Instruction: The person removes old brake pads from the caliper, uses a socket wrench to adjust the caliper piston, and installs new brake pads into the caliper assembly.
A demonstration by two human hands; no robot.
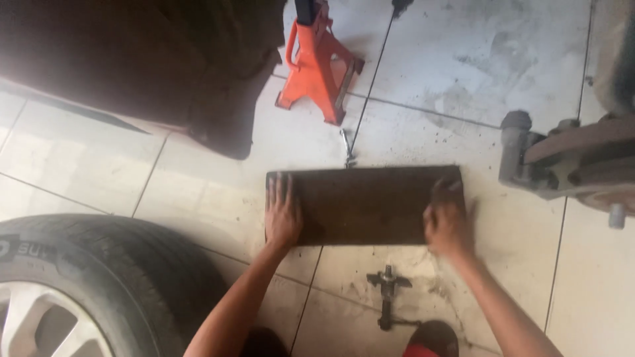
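Observation:
A dark brown rectangular board (367, 201) lies flat on the tiled floor in front of me. My left hand (282, 215) rests palm down on its left end with the fingers spread. Over at the board's right end, my right hand (447, 223) grips the edge, blurred by motion. Both of my forearms reach in from the bottom of the view.
An orange jack stand (319, 63) stands behind the board, with a thin long-handled tool (370, 82) lying beside it. A removed wheel and tyre (86, 291) lies at lower left. A bare brake hub (575, 162) shows at right. A small black tool (387, 294) lies near my knees.

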